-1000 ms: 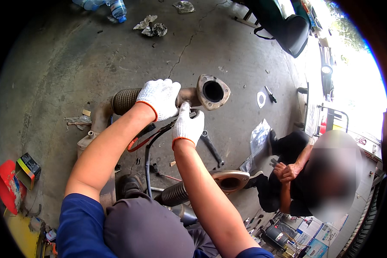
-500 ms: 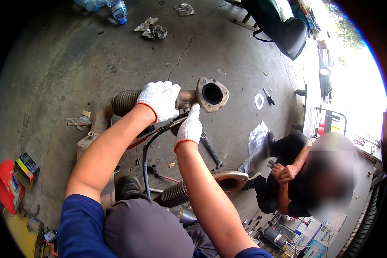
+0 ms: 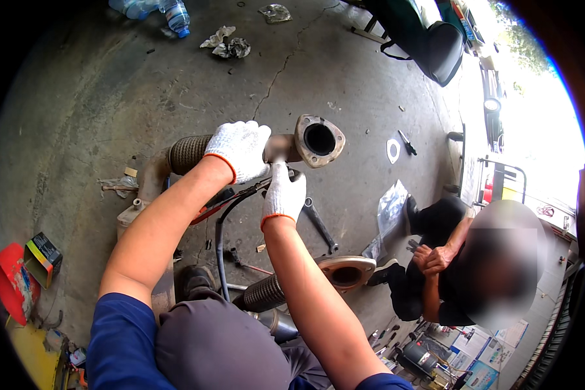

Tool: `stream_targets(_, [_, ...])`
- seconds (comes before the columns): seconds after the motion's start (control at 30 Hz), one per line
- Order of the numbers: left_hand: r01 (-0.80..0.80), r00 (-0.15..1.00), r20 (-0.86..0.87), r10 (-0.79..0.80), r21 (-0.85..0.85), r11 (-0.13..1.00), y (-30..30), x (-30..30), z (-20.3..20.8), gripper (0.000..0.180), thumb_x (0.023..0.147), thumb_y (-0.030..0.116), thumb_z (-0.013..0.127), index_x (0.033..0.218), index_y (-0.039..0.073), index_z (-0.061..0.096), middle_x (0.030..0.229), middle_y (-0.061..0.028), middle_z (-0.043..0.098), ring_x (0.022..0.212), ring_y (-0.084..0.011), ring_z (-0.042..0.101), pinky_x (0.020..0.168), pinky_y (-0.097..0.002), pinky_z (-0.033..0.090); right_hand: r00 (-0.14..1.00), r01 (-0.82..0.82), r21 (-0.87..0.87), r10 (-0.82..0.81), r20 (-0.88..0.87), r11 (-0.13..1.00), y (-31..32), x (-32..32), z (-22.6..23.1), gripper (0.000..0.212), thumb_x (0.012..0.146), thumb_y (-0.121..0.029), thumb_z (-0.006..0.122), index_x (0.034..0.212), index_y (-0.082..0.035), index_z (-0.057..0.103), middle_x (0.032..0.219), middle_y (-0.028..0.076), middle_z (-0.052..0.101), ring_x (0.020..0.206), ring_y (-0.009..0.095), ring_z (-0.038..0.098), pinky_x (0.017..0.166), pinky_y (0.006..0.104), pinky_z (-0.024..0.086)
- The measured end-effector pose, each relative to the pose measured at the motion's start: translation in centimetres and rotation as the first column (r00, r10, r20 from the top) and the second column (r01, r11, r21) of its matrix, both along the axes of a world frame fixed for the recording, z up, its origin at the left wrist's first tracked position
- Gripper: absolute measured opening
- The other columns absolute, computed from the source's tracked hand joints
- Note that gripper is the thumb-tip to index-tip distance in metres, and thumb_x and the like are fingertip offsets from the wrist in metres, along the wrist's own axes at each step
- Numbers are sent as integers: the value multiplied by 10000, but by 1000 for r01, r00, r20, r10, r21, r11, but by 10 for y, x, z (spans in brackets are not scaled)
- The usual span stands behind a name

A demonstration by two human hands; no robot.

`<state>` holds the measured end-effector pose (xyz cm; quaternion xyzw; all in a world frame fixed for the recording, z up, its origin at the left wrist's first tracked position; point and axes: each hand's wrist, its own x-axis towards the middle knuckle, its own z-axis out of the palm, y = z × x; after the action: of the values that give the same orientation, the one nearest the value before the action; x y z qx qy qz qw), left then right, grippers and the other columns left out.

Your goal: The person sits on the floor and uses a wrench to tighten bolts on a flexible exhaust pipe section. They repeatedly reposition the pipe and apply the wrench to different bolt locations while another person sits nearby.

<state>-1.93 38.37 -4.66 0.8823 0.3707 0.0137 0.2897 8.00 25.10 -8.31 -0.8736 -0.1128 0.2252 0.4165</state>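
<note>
My left hand point(image 3: 240, 151), in a white knit glove with an orange cuff, is wrapped over the exhaust pipe point(image 3: 283, 147) between its ribbed flex section point(image 3: 188, 155) and the three-cornered flange point(image 3: 303, 133). Just below the pipe, my right hand point(image 3: 284, 192), gloved the same way, is closed at the pipe's underside. One finger points up against a small fitting there; what the fingers hold is hidden. A black cable point(image 3: 220, 240) runs down from near this hand. A wrench point(image 3: 320, 226) lies on the floor to its right.
A second flanged pipe point(image 3: 364, 265) lies under my right forearm. At right a co-worker point(image 3: 442, 257) sits with hands together. A white gasket point(image 3: 392, 151), plastic bag point(image 3: 392, 211), crumpled wrapping point(image 3: 233, 48), open box point(image 3: 42, 259) and red container point(image 3: 12, 279) are on the floor.
My right hand has shifted slightly left, its raised finger moving away from beside the flange to the pipe's underside. My left hand keeps its grip on the pipe.
</note>
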Motion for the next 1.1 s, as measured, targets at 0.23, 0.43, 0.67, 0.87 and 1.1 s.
stream_targets(0.23, [-8,1000,-6,8,-6,1000,0,-3,2,463,911,454,789,1168,73,733,1168,-208,766,1118,-405,763,995,-519,612,996,-62,-57,65,58,996,5,-9,16,636,1057,-538,684,1094,96,714,1004,227,769,884,291,685,884,432,551])
stream_targets(0.43, [25,997,-67,-28,-44,999,3,-4,11,480,910,427,787,1228,71,729,1237,-199,764,1165,-383,768,1031,-514,604,969,-103,-67,85,-231,992,0,9,10,558,1024,-466,746,1105,83,690,1004,200,759,900,257,682,881,423,553])
stream_targets(0.67, [14,999,-51,-15,-33,999,2,-12,6,457,929,420,774,1223,73,731,1227,-194,766,1164,-376,766,1032,-510,602,904,123,51,-90,-417,991,10,-10,31,481,1047,-401,729,1052,78,688,937,180,748,864,257,671,877,420,558])
stream_targets(0.87, [25,999,-40,-26,-32,999,1,-8,5,454,937,420,771,1223,70,731,1229,-193,766,1165,-373,766,1022,-516,603,991,84,77,-76,-109,993,9,-15,15,568,1094,-475,645,968,77,695,838,148,706,822,268,648,847,421,546])
stream_targets(1.1, [32,999,-35,-33,-27,999,2,-4,6,469,933,427,788,1225,64,731,1233,-192,767,1164,-373,767,1022,-517,604,982,-21,-21,25,189,1000,5,-14,6,573,1110,-516,610,950,23,721,803,66,674,778,197,603,757,366,538])
